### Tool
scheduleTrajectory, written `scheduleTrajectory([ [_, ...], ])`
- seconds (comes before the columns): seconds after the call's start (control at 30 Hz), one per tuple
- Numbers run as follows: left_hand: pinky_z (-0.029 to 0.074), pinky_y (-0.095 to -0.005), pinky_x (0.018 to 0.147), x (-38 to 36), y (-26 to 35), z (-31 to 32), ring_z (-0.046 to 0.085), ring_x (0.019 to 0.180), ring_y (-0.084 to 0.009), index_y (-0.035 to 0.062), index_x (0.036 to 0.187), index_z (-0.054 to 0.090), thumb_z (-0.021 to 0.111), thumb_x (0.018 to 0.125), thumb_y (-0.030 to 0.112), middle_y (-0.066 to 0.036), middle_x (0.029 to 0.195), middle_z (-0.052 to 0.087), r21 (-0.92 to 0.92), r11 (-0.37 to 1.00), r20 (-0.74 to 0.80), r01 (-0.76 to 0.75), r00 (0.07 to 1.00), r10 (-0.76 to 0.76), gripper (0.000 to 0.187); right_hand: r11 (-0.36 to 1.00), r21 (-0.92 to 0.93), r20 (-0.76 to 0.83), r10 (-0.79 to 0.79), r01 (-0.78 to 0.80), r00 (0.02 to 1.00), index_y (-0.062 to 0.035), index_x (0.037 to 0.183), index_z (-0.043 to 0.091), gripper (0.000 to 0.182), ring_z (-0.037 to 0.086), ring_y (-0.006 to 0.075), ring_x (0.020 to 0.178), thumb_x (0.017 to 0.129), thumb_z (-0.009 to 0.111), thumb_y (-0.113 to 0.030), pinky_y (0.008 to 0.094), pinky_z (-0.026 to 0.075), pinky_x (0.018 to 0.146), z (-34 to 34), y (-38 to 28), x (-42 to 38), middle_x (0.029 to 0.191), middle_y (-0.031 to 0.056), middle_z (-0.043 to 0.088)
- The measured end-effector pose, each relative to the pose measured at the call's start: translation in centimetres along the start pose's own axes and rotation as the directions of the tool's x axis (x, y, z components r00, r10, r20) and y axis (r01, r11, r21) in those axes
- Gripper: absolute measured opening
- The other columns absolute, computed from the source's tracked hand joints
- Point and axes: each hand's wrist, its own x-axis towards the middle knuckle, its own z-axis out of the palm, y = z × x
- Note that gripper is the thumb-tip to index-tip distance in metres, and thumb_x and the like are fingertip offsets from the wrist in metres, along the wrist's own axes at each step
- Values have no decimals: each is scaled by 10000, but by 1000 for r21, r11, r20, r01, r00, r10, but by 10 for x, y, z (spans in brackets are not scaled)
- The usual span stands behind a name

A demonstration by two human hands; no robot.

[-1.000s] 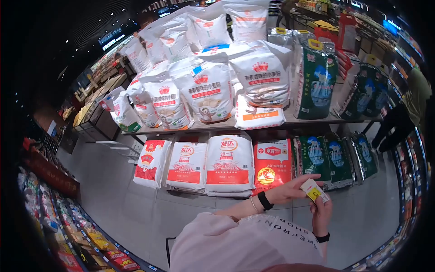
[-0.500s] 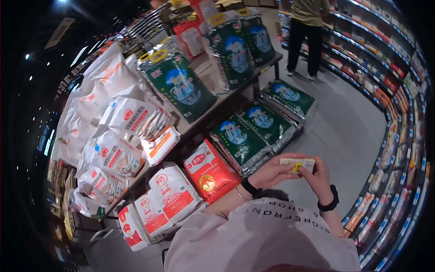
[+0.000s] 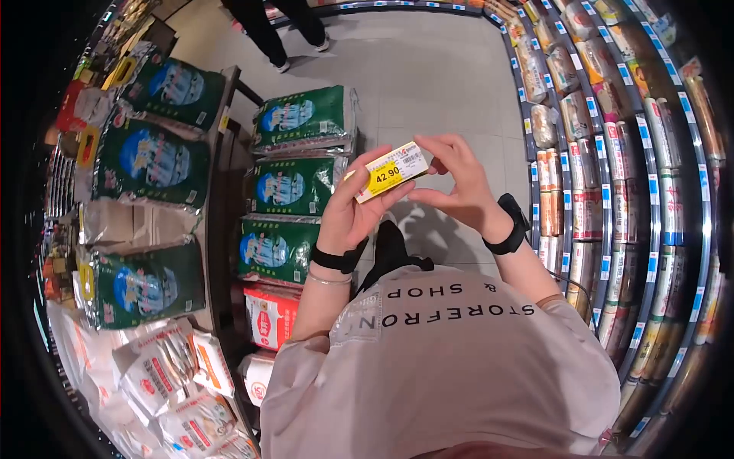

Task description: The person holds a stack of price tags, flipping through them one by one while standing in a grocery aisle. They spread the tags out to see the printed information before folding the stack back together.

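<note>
Pale pink shirt with black lettering (image 3: 451, 367) right up close. Left hand (image 3: 348, 218) pinching small rectangular yellow-and-white price-tag block (image 3: 388, 174), reads 42.90, tilted, out in front of shirt. Right hand (image 3: 462, 187) half-curled at block's right end, honestly can't tell if it's gripping. White printed sacks (image 3: 157, 375) piled at near end of long brownish table (image 3: 208, 252); shiny green plastic bags (image 3: 153, 161) along its aisle-side edge. Loaded shelves (image 3: 605, 199) off right. Way out past table's far corner: person's black-trousered legs (image 3: 264, 32).

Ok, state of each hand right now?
Left hand: closed, holding the 42.90 price label.
Right hand: partly open, curled at the label's right end; grip can't be told.
</note>
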Motion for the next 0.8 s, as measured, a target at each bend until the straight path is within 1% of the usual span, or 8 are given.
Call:
scheduleTrajectory([
  [0.03,452,-436,985,8,6,-3,486,1187,-317,-26,1300,397,462,955,278,-208,1273,468,23,1000,12,3,1000,-3,464,1000,-6,-7,16,-16,1000,-136,1289,510,664,521,170,869,687,787,-184,264,474,729,0,0,11,1146,89,484],
  [0.17,493,-376,943,41,36,-16,531,1137,-278,-21,1279,420,460,956,320,-189,1235,501,129,991,-63,25,998,-17,472,999,-26,18,21,-20,1000,-141,1294,507,664,523,163,861,692,784,-167,263,474,716,5,4,58,1144,92,481],
  [0.27,506,-369,923,60,56,-24,541,1126,-264,-20,1267,434,451,957,355,-191,1229,505,200,980,-57,11,998,0,487,999,-19,-6,-27,26,1000,-109,1223,546,559,529,154,822,709,767,-133,257,468,687,16,18,88,1123,87,493],
  [0.37,486,-406,939,77,77,-29,530,1139,-282,-5,1275,439,429,957,395,-186,1245,499,170,985,-39,22,999,-16,511,1000,2,-15,8,-8,1000,-74,1112,572,416,531,140,777,733,741,-99,249,459,657,20,33,107,1104,78,506],
  [0.43,457,-435,969,87,87,-28,511,1163,-304,12,1289,438,418,960,398,-183,1263,492,126,990,-14,63,998,-62,507,997,-24,-69,-80,79,994,-58,1038,571,329,527,125,749,746,721,-76,236,448,639,21,40,117,1079,72,516],
  [0.53,443,-447,980,103,96,-16,499,1172,-313,14,1315,408,446,941,305,-185,1266,484,184,979,-49,86,996,-78,475,997,-22,-97,-76,75,992,-61,1045,569,353,510,113,737,729,724,-37,234,440,634,17,50,125,1064,71,525],
  [0.63,396,-455,1013,127,99,-10,468,1203,-312,10,1363,333,482,844,120,-183,1283,463,211,973,14,91,995,-96,551,999,33,-183,17,-11,983,-67,1066,577,397,492,105,718,706,725,11,235,432,629,9,52,134,1054,69,534],
  [0.8,384,-407,1014,177,89,-11,479,1190,-290,-5,1356,340,519,828,67,-180,1283,468,287,957,71,43,995,-66,562,999,30,-157,27,-23,987,-53,1098,583,440,489,108,709,691,725,36,234,432,640,-19,81,157,985,58,565],
])
